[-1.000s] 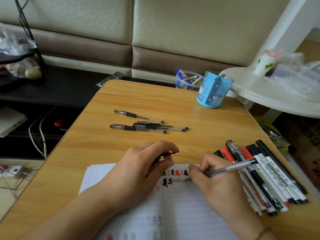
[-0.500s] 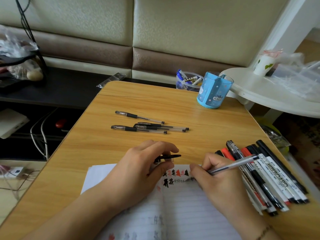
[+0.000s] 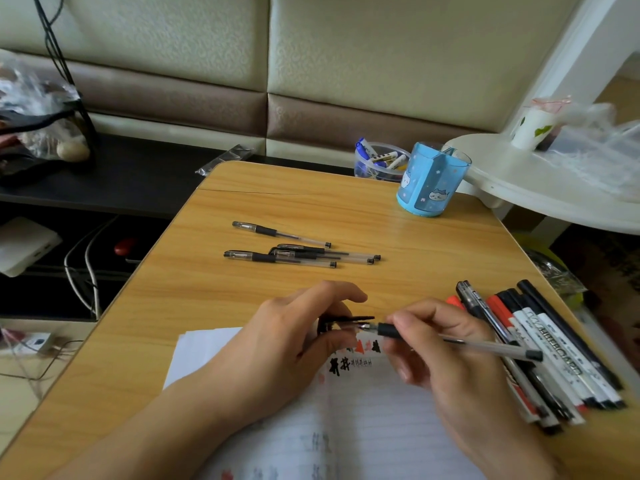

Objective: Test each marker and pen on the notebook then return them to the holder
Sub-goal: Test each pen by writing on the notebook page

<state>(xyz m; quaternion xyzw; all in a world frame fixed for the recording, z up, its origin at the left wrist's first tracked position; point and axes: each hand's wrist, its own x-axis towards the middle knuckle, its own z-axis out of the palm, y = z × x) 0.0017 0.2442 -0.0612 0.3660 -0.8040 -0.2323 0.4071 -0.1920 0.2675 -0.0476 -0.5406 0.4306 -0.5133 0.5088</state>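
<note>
Legibly, one marker (image 3: pixel 557 355) reads "WHITEBOARD"; right hand (image 3: pixel 446 355) grasps pen (image 3: pixel 460 341), left hand (image 3: pixel 294 337) pinches cap (image 3: pixel 346 320).

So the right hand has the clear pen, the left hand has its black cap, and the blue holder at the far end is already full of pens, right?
Not quite. The head view shows the blue holder empty. The right hand does hold the clear pen, and the left hand its black cap.

Padded wall panels (image 3: pixel 381 46), cream over a brown band (image 3: pixel 173 98). Wood-grain desk (image 3: pixel 207 306). Low black shelf unit (image 3: pixel 138 178) at left, cables (image 3: pixel 81 271) below. White round side table (image 3: pixel 519 192) at right. Soft daylight.
</note>
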